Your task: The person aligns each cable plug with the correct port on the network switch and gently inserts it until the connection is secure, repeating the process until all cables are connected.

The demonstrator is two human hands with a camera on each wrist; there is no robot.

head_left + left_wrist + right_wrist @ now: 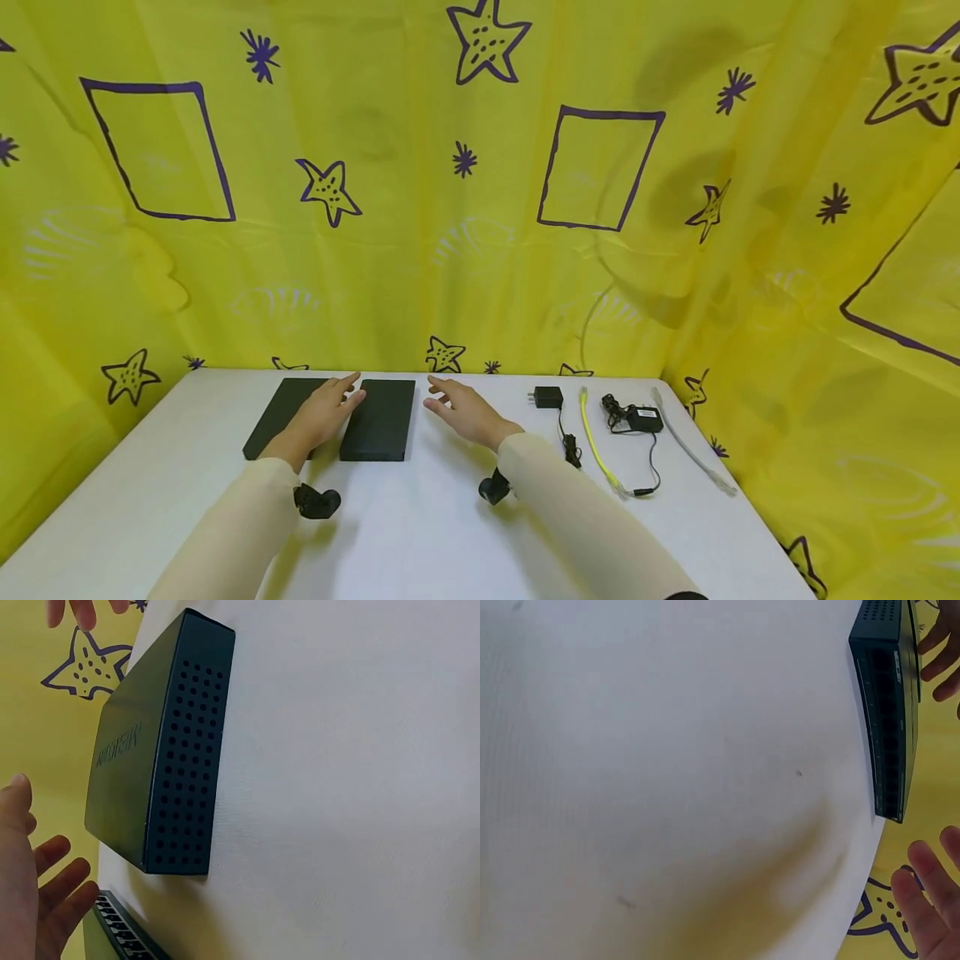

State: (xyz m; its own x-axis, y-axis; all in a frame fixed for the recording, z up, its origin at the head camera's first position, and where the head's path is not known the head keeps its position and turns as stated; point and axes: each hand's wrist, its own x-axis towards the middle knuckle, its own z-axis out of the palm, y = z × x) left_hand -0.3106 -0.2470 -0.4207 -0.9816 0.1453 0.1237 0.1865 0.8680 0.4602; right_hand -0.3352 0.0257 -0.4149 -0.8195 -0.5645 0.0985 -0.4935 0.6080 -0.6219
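On the white table (420, 542), a left black box (273, 417) and a right black box (378, 421) lie flat side by side, a narrow gap between them. In the head view the left hand (318, 417) is over the inner edge of the left black box, fingers extended loosely and thumb set apart; whether it touches that box I cannot tell. The right hand (468, 412) is to the right of the right black box, apart from it, fingers also extended, thumb a little away from the forefinger.

The left wrist view adds what the head view hides: rows of round holes across the right black box's near side, raised lettering on its top, too slanted to read surely, and a row of ports on the left black box. The right wrist view alone shows ports along the right black box's side toward the right hand.

Only the head view takes in the table's right part: a plug adapter (548, 397) with a bundled cord, a yellow cable (596, 446), a second adapter (645, 419) whose cord's plug lies just beside the yellow cable's near end, and a grey cable (693, 450)
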